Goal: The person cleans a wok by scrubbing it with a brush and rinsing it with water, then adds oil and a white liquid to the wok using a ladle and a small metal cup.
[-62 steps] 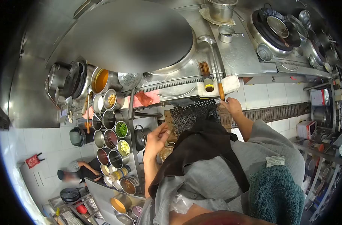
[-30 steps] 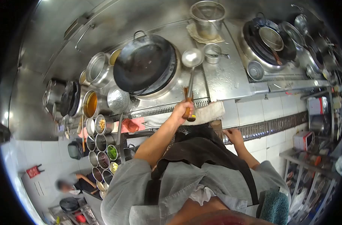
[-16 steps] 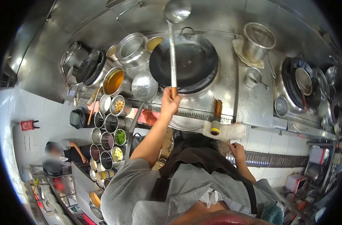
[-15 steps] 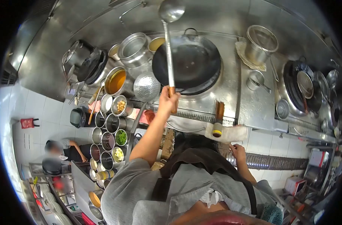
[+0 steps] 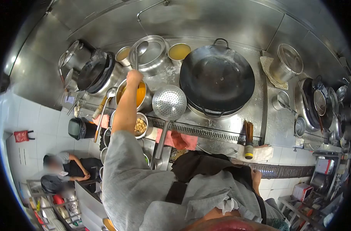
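My left hand (image 5: pixel 134 76) is closed round a long-handled ladle (image 5: pixel 143 47), reaching out to the back left. The ladle's bowl is down in a wide metal pot (image 5: pixel 164 65) of cloudy liquid. Below that hand, a pot of orange oil (image 5: pixel 141 94) is partly covered by my forearm. Right of it lies a perforated skimmer (image 5: pixel 169 102), its handle pointing toward me. A black wok (image 5: pixel 218 79) sits on the burner with nothing in it. Low by my right side is my right hand (image 5: pixel 256 179), half behind the apron, its fingers hidden.
A container of yellow liquid (image 5: pixel 179 52) stands behind the wok. A bamboo brush (image 5: pixel 248 140) rests by a folded cloth (image 5: pixel 264 153) at the counter edge. Beside my left arm is a bowl of pale chunks (image 5: pixel 141 126). Another person (image 5: pixel 81 165) stands at the far left.
My left hand has swung the ladle from above the wok leftward into the wide pot. My right hand has drawn in against the apron. The view has shifted, with the wok now farther right.
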A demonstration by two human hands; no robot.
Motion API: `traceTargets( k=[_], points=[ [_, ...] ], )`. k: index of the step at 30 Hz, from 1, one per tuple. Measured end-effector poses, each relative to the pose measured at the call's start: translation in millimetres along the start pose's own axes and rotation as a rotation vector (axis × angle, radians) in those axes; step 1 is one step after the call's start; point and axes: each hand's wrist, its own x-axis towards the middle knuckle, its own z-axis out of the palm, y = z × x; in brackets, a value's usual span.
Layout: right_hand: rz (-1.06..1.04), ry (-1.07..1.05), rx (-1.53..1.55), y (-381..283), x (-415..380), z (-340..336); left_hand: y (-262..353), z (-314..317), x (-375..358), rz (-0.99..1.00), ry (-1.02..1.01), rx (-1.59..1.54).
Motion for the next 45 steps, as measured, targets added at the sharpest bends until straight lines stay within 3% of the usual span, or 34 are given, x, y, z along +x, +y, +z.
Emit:
traceTargets(
  k=[2,5,6,7,9,10,11,13,14,16,17,19,21,23,24,25,27,29,32,34,35,37,38,40,41,43,44,45],
  points=[
    [0.197,-0.100,0.151,-15.7,-18.4,-0.8,10.3,-10.3,19.2,-0.078,0.023,-0.083],
    [0.230,-0.068,0.245,-14.6,-38.6,10.8,17.0,19.6,73.0,-0.065,-0.072,-0.007],
    [0.240,-0.087,0.193,-18.8,-43.7,11.4,3.3,55.9,118.8,0.037,-0.152,0.083],
    [0.254,-0.087,0.194,-23.1,-48.6,11.8,-1.5,53.9,124.3,0.048,-0.159,0.088],
    [0.294,-0.100,0.132,-29.4,-58.1,13.9,-12.3,47.5,130.2,-0.382,-0.560,-1.174],
    [0.274,-0.101,0.127,-28.1,-60.0,16.1,-23.5,48.7,132.0,-0.496,-0.688,-1.693],
    [0.273,-0.103,0.129,-28.1,-60.9,17.2,-30.0,46.2,121.3,-0.496,-0.685,-1.691],
    [0.287,-0.122,0.114,-28.0,-60.0,18.9,-53.7,43.2,87.7,-0.403,-0.506,-2.365],
    [0.250,-0.121,0.102,-23.4,-57.2,21.3,-62.5,33.6,70.0,-0.405,-0.495,-2.365],
    [0.214,-0.135,0.069,-18.6,-46.1,22.5,-81.7,8.0,34.5,-0.494,-0.708,-2.220],
    [0.212,-0.135,0.054,-19.6,-39.0,22.3,-91.1,-2.5,17.6,-0.511,-0.687,-2.221],
    [0.129,-0.153,-0.021,-16.1,-18.2,24.4,-109.4,-20.7,-13.7,-0.347,-0.821,-2.212],
    [-0.034,-0.081,-0.118,-25.1,-3.7,21.9,-128.9,-32.6,-33.2,-0.310,-0.878,-2.093],
    [0.096,-0.156,-0.003,-18.1,20.3,29.1,-139.4,-47.9,-52.8,-0.267,-0.794,-1.837],
    [0.089,-0.139,-0.023,-37.7,19.7,22.4,-134.9,-63.4,-68.6,-0.224,-0.666,-1.661],
    [0.080,-0.121,-0.042,-58.2,16.0,15.1,-132.3,-71.1,-74.4,-0.232,-0.663,-1.660],
    [0.059,-0.132,-0.050,-35.7,29.9,34.2,-131.4,-78.5,-81.2,-0.211,-0.516,-1.321],
    [0.041,-0.135,-0.060,-25.5,34.2,40.3,-129.2,-75.7,-71.7,-0.195,-0.444,-1.177],
    [0.077,-0.163,-0.100,-87.7,-4.5,13.1,-107.4,-68.6,-49.7,-0.036,-0.299,-0.826],
    [0.101,-0.158,-0.070,-79.8,-14.2,15.1,-90.0,-48.3,-17.0,0.108,-0.010,-0.449],
    [0.121,-0.158,-0.039,-74.7,-19.9,15.9,-77.7,-43.7,-3.6,0.121,-0.011,-0.454],
    [0.161,-0.134,-0.044,-62.5,-29.1,17.9,-49.5,-37.1,23.1,0.083,-0.037,-0.143],
    [0.162,-0.125,-0.005,-49.1,-31.8,22.0,-42.9,-21.1,49.2,0.102,-0.036,-0.146],
    [0.165,-0.093,0.067,-30.2,-42.0,27.3,-38.3,13.8,99.6,-0.018,-0.417,-0.371],
    [0.180,-0.083,0.077,-20.6,-47.5,30.2,-35.0,14.6,100.4,0.002,-0.420,-0.367],
    [0.349,-0.117,0.187,-3.6,-55.0,36.9,-32.4,10.3,88.6,-0.227,-0.534,-1.625],
    [0.351,-0.098,0.182,-7.0,-63.0,35.6,-37.8,8.8,93.4,-0.396,-0.701,-1.837],
    [0.354,-0.099,0.191,-9.1,-68.1,30.9,-37.0,4.1,85.3,-0.389,-0.700,-1.831]
  ],
)
